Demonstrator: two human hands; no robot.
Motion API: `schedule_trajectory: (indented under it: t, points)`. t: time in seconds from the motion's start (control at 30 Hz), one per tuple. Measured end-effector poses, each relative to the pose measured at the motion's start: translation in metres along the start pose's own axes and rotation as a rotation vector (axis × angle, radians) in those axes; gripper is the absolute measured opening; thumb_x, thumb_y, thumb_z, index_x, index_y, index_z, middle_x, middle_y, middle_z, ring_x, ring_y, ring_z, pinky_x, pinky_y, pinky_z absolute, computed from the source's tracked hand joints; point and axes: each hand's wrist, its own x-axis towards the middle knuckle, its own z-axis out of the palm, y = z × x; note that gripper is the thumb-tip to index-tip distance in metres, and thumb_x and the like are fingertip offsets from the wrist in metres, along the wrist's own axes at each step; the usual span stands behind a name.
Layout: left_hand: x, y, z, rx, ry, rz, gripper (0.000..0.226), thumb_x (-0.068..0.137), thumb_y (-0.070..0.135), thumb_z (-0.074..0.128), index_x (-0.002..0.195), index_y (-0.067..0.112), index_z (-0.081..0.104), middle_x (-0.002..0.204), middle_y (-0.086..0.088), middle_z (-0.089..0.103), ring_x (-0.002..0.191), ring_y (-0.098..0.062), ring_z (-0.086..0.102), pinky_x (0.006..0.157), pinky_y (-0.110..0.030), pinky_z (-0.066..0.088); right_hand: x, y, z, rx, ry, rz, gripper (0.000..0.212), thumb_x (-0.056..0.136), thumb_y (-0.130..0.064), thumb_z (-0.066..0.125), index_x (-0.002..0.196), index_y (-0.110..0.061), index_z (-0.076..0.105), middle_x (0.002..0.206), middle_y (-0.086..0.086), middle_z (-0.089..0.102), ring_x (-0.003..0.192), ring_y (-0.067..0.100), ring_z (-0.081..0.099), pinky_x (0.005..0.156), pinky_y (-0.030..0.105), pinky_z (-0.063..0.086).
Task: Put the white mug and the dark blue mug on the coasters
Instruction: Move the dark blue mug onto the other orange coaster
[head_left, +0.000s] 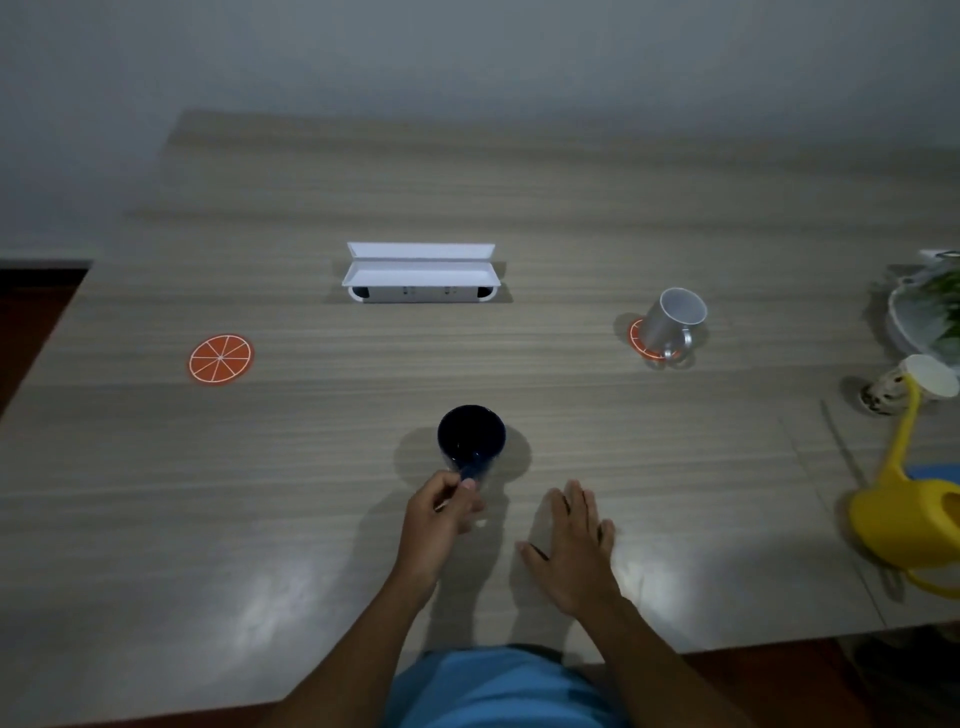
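The dark blue mug (471, 436) stands upright at the table's near middle. My left hand (441, 512) is closed on its handle at the near side. The white mug (673, 325) sits on an orange-slice coaster (638, 340) at the right, its handle toward me. A second orange-slice coaster (220, 359) lies bare at the left. My right hand (574, 540) rests flat on the table with fingers spread, holding nothing, to the right of the blue mug.
A white open socket box (421, 273) is set into the table (571, 234) at the back middle. At the right edge are a yellow watering can (906, 512), a small speckled cup (883, 395) and a potted plant (930, 312).
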Motion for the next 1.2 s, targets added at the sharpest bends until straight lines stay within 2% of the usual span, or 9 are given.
schedule_trajectory:
  t: [0.1,0.27,0.4,0.63,0.77,0.87,1.03,1.13,1.2]
  points:
    - [0.008,0.008,-0.022,-0.157,0.049,-0.040,0.016,0.101,0.019,0.058,0.088,0.013,0.065,0.105,-0.017,0.077,0.097,-0.034,0.074,0.082,-0.048,0.055,-0.004,-0.019,0.002,0.056,0.030,-0.002,0.075,0.101,-0.048,0.051,0.163,-0.018,0.021,0.176,0.005,0.004,0.163,0.029,-0.003,0.129,0.054,0.002]
    - [0.015,0.013,-0.065,-0.217,0.093,-0.008,0.019,0.100,0.018,0.059,0.082,0.019,0.065,0.101,-0.015,0.077,0.098,-0.032,0.075,0.080,-0.044,0.055,0.002,-0.069,0.005,-0.015,0.002,-0.087,0.077,0.100,-0.049,0.050,0.164,-0.018,0.019,0.175,0.005,0.008,0.163,0.028,0.000,0.129,0.052,0.007]
    - [0.020,0.023,-0.112,-0.212,0.159,0.045,0.023,0.101,0.018,0.059,0.080,0.023,0.068,0.101,-0.014,0.077,0.100,-0.030,0.075,0.083,-0.049,0.056,0.015,-0.117,0.011,-0.106,-0.059,-0.170,0.089,0.099,-0.061,0.046,0.167,-0.020,0.006,0.177,0.005,-0.007,0.163,0.030,-0.010,0.128,0.057,0.006]
    - [0.050,0.043,-0.190,-0.167,0.301,0.100,0.014,0.101,0.016,0.057,0.088,0.018,0.062,0.100,-0.004,0.078,0.101,-0.021,0.075,0.076,-0.036,0.050,0.039,-0.189,0.030,-0.140,-0.167,-0.218,0.101,0.092,-0.078,0.038,0.166,-0.031,-0.012,0.173,-0.002,-0.027,0.160,0.029,-0.025,0.125,0.067,-0.002]
    - [0.070,0.046,-0.211,-0.188,0.383,0.105,0.017,0.101,0.015,0.056,0.086,0.021,0.061,0.096,0.000,0.077,0.099,-0.021,0.073,0.075,-0.036,0.050,0.045,-0.189,0.041,-0.234,-0.280,-0.227,0.109,0.083,-0.091,0.029,0.158,-0.038,-0.029,0.163,-0.004,-0.047,0.152,0.032,-0.041,0.118,0.073,-0.016]
    - [0.087,0.048,-0.223,-0.194,0.419,0.111,0.016,0.101,0.014,0.055,0.088,0.022,0.061,0.098,0.000,0.075,0.097,-0.018,0.073,0.072,-0.032,0.051,0.052,-0.187,0.042,-0.254,-0.371,-0.195,0.108,0.081,-0.093,0.027,0.144,-0.042,-0.044,0.155,-0.007,-0.057,0.145,0.030,-0.050,0.115,0.073,-0.023]
    - [0.117,0.053,-0.236,-0.218,0.476,0.140,0.017,0.102,0.015,0.055,0.089,0.025,0.060,0.098,0.002,0.074,0.089,-0.005,0.074,0.067,-0.025,0.052,0.057,-0.188,0.043,-0.255,-0.437,-0.171,0.107,0.082,-0.092,0.032,0.136,-0.046,-0.048,0.143,-0.010,-0.065,0.141,0.029,-0.054,0.113,0.071,-0.027]
    - [0.134,0.061,-0.241,-0.261,0.515,0.154,0.019,0.102,0.015,0.055,0.088,0.027,0.059,0.092,0.008,0.074,0.089,-0.010,0.073,0.064,-0.022,0.049,0.058,-0.185,0.045,-0.248,-0.437,-0.176,0.108,0.080,-0.093,0.032,0.134,-0.048,-0.050,0.140,-0.012,-0.068,0.138,0.028,-0.057,0.111,0.070,-0.029]
    - [0.144,0.065,-0.246,-0.279,0.532,0.162,0.020,0.102,0.016,0.054,0.087,0.028,0.060,0.094,0.003,0.073,0.093,-0.015,0.072,0.063,-0.022,0.050,0.060,-0.184,0.047,-0.252,-0.438,-0.175,0.108,0.078,-0.094,0.031,0.129,-0.051,-0.054,0.138,-0.014,-0.069,0.135,0.027,-0.059,0.110,0.070,-0.029]
